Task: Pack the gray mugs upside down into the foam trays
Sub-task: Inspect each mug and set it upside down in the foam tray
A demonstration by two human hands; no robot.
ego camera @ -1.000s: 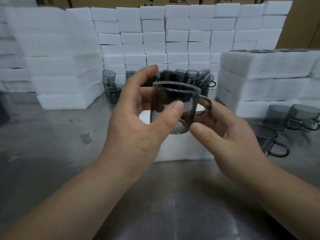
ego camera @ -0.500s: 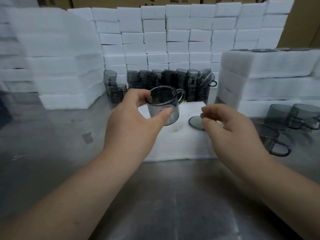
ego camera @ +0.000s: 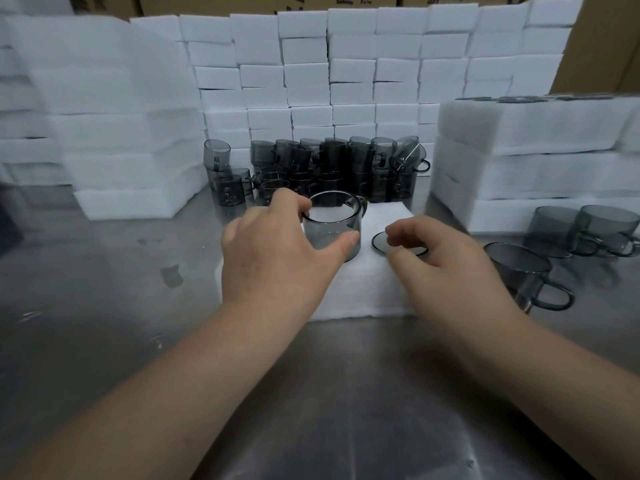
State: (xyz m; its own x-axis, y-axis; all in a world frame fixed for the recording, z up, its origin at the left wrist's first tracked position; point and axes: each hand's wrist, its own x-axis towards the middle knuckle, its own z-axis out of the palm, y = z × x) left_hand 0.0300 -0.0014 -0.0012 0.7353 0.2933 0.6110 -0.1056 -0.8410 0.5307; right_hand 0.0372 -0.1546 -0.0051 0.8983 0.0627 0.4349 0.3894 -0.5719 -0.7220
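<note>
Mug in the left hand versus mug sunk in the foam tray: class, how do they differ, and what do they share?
The held mug rises above the foam tray, its wall and handle showing; the sunk mug shows only one round end. The left hand grips the held mug; the right hand curls over the sunk mug. Both are gray and see-through.

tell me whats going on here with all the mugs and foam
A person is packing gray mugs into a white foam tray on a metal table. The left hand grips one mug and holds it at the tray. Beside it, the round base of a seated mug shows in the foam, with the right hand loosely curled over it. More mugs wait behind and to the right.
</note>
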